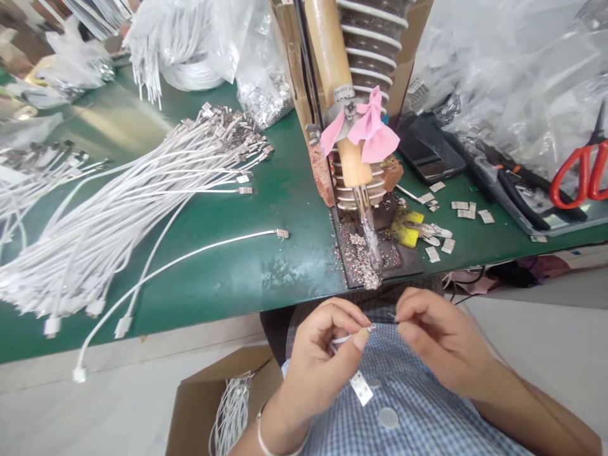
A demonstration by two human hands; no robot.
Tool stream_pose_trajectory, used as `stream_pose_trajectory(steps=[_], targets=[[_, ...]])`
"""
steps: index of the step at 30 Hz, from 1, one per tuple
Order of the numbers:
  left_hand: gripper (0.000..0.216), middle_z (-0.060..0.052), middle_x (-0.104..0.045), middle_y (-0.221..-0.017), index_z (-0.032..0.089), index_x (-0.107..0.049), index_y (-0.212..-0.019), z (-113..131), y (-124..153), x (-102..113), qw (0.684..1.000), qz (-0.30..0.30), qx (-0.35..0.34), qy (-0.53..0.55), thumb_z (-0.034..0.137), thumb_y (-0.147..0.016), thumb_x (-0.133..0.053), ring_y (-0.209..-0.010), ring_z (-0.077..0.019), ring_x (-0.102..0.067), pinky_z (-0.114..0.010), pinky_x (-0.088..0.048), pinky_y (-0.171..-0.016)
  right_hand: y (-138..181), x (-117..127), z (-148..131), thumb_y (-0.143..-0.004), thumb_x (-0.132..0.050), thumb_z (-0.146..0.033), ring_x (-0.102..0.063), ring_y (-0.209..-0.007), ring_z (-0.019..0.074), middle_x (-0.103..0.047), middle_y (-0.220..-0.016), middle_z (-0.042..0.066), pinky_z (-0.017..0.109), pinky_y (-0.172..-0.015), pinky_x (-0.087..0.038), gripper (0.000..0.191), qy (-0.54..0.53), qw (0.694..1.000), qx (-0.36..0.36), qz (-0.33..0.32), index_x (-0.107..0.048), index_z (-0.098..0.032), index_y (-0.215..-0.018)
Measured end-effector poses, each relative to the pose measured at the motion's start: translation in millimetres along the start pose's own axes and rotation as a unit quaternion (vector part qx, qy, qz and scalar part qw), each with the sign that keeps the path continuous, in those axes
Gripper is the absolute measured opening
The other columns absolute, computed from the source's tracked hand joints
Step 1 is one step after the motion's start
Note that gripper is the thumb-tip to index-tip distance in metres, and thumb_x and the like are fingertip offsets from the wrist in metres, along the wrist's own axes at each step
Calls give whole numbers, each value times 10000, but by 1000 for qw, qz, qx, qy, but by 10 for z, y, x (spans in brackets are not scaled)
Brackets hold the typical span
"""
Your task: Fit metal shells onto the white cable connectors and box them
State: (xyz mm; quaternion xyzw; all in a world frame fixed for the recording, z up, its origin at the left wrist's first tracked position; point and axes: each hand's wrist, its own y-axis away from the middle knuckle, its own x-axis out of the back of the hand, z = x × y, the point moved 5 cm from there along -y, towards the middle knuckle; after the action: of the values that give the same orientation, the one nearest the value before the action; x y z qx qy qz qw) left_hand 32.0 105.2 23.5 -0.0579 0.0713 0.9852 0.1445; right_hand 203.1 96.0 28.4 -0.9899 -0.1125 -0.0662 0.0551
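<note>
Between the thumb and fingers of my left hand (pixel 325 354) is pinched a white USB cable (pixel 340 340), its bare end with tiny coloured wires pointing right. A flat USB plug (pixel 361 387) hangs below that hand. My right hand (pixel 439 345) is closed in a pinch just right of the cable's end. A thin sliver pokes out from its fingertips, too small to name. Both hands are above my lap, in front of the table edge. Over them a soldering iron (pixel 357 168) is fixed tip down, pink cloth tied around its clamp.
White USB cables (pixel 142 196) lie heaped on the green table (pixel 228 266) to the left. Solder crumbs (pixel 368 269) cover a dark plate under the iron. Beside it are a yellow sponge (pixel 403 229), loose metal plugs (pixel 465 210), a phone (pixel 430 149), pliers (pixel 517 190) and red-handled scissors (pixel 570 180).
</note>
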Motion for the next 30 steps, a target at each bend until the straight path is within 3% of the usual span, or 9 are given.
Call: stream_pose_trajectory(steps=[3, 8, 14, 20, 26, 30], targets=[[83, -16, -600, -907, 200, -636, -799, 7, -7, -28, 1000, -13, -13, -18, 180, -878, -653, -680, -90, -519, -199, -406, -586, -39, -114, -7, -893, -615, -349, -477, -632, 114, -521, -771, -11, 220, -516, -385, 130, 19, 999, -1, -44, -584, -238, -952], [34, -29, -601, -905, 208, -668, -845, -10, 20, -31, 998, -34, -25, -46, 213, -878, -659, -717, -117, -535, -210, -415, -599, -95, -160, -50, -904, -555, -197, -450, -586, 88, -487, -686, -38, 204, -524, -361, 113, 8, 1000, 12, -24, -537, -208, -793], [166, -8, -677, -661, 194, -642, -868, -92, 134, -111, 995, -28, 93, 34, 353, -912, -636, -619, -127, -581, -221, -429, -607, -105, -143, -107, -898, -561, -236, -465, -525, 89, -507, -614, -38, 212, -484, -359, 158, -16, 997, 69, 39, -544, -204, -744], [290, -29, -734, -664, 192, -588, -837, -109, 168, -222, 984, -12, 157, 83, 450, -828, -720, -634, -153, -639, -246, -466, -647, -113, -180, -136, -933, -508, -295, -478, -469, 106, -536, -511, -42, 234, -452, -378, 214, -39, 995, 74, 53, -504, -231, -730], [295, -3, -677, -576, 183, -650, -780, -82, 159, -161, 992, 11, 127, 3, 469, -821, -712, -546, -120, -581, -210, -422, -566, -113, -108, -156, -805, -569, -166, -440, -506, 78, -471, -606, -50, 188, -455, -348, 120, -20, 996, 81, 30, -507, -212, -713], [281, 4, -637, -541, 191, -684, -758, -79, 157, -148, 995, 17, 90, -47, 464, -820, -702, -485, -111, -536, -206, -390, -500, -95, -107, -204, -795, -534, -143, -446, -520, 84, -453, -598, -52, 192, -477, -356, 126, 7, 990, 136, 39, -483, -220, -709]])
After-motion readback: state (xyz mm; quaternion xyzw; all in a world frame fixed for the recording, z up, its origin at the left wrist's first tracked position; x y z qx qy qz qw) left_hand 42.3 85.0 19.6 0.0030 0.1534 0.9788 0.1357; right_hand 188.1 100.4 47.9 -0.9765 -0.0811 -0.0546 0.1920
